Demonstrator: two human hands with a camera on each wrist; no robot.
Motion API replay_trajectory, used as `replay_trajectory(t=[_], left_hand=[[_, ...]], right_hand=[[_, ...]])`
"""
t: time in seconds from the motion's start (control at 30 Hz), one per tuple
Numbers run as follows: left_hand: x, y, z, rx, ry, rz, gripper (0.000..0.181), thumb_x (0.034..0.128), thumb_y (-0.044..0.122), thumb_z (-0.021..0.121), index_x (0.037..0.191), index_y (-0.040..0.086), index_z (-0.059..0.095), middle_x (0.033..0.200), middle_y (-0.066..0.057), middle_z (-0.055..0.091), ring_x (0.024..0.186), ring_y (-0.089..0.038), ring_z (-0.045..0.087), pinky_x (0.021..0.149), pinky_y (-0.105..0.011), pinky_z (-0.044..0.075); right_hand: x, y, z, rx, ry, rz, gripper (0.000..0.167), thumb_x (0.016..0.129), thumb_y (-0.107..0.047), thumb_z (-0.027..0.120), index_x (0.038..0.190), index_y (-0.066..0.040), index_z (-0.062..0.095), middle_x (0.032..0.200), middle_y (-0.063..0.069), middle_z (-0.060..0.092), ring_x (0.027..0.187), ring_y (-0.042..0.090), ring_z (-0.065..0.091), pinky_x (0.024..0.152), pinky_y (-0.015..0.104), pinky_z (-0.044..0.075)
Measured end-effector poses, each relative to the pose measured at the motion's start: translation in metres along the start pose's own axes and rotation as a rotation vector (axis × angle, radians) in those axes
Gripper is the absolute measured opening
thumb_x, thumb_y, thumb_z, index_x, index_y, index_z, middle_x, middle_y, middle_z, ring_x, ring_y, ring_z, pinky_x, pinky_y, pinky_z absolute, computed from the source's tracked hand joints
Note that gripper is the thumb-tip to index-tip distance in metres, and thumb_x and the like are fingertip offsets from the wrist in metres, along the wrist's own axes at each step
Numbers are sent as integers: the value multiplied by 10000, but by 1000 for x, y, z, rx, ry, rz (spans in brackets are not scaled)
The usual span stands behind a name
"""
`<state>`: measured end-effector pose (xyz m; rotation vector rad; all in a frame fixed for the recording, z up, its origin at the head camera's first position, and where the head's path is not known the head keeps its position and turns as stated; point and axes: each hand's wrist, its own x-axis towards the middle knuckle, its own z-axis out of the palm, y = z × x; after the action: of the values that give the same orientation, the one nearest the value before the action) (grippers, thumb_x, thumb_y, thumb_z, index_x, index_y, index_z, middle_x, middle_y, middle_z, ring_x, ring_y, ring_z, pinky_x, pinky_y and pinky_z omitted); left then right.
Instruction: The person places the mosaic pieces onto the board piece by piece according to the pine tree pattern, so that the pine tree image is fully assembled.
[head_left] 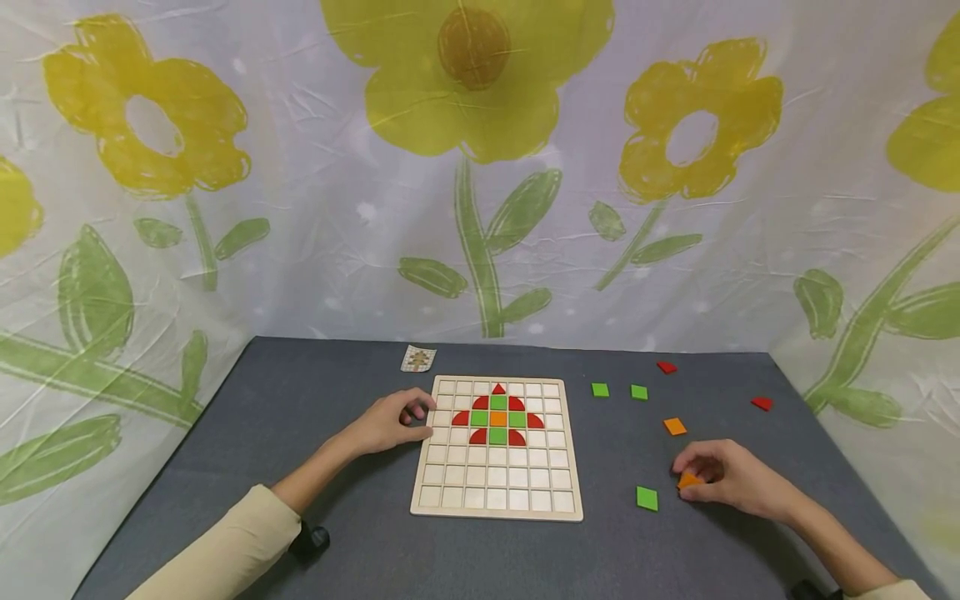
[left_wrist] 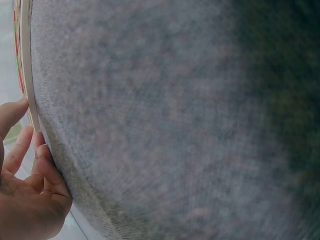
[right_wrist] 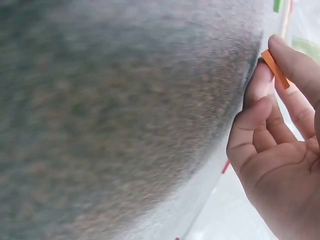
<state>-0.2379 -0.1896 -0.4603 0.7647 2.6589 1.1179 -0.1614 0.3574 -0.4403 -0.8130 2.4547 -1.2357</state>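
A wooden grid board (head_left: 497,503) lies mid-table, its upper cells holding red, green and orange tiles around an orange centre tile (head_left: 498,419). The left hand (head_left: 390,423) touches the board's left edge with thumb and fingers; the left wrist view shows the same hand (left_wrist: 35,190) at the board's side (left_wrist: 27,65). Right of the board, the right hand (head_left: 738,482) pinches an orange tile (head_left: 688,480) between thumb and fingers. In the right wrist view the orange tile (right_wrist: 276,70) stands on edge in the grip of the hand (right_wrist: 285,160).
Green tiles (head_left: 647,498) (head_left: 600,390) (head_left: 638,392), an orange tile (head_left: 675,427) and red tiles (head_left: 667,367) (head_left: 762,404) lie right of the board. A small patterned card (head_left: 417,359) lies behind its upper left corner. A flowered cloth (head_left: 315,250) hangs behind the table.
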Motion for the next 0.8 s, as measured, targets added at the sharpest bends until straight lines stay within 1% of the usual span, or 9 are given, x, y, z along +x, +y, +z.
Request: replay_trajectory(t=[0.17,0.27,0.37,0.5,0.6,0.7,0.8], left_hand=[[0,-1,1,-1,-2,-3,338,924,167,779,1214,78,631,1004,-32,575,841,-189,525,769,-402,439],[0,-1,1,-1,-1,-6,337,924,167,780,1213,78,631,1003,-31,575,838,-188,523,765,-400,438],[0,1,1,-2,0,-2,339,923,164,780,1212,70,631,1001,-36,577,836,-189,521,766,-400,437],[-1,2,0,0,1,1,336,926,157,775,1215,64,630,1001,-42,578,837,-190,523,770,-400,437],[-1,1,0,-3,-1,0,331,928,156,773,1214,68,630,1002,-42,575,835,-188,519,767,-398,435],[-1,1,0,-5,-2,-3,331,927,155,775,1212,71,630,1003,-43,575,836,-190,519,767,-398,435],[0,2,0,1,-1,-6,335,924,155,778,1213,69,632,1004,-43,579,845,-198,526,774,-405,438]], right_hand=[[3,-6,-2,30,25,21,255,880,-106,810,1069,-6,669,962,54,681,837,169,668,701,316,558],[6,-9,-2,62,42,8,267,887,-98,802,1081,19,660,956,78,684,838,194,680,704,329,565],[9,-13,1,109,49,-23,251,905,-55,774,1096,50,650,963,114,689,839,226,691,702,356,572],[12,-17,5,146,46,-69,238,920,-4,739,1120,84,644,986,148,699,844,250,700,707,384,575],[15,-19,8,135,40,-85,239,939,0,714,1146,97,647,1007,149,706,845,251,703,723,375,573],[18,-23,10,115,43,-80,244,954,-15,702,1168,91,654,1024,133,707,854,243,704,741,360,570],[23,-26,14,119,46,-68,250,954,-26,707,1171,86,652,1023,127,702,862,243,706,752,366,570]])
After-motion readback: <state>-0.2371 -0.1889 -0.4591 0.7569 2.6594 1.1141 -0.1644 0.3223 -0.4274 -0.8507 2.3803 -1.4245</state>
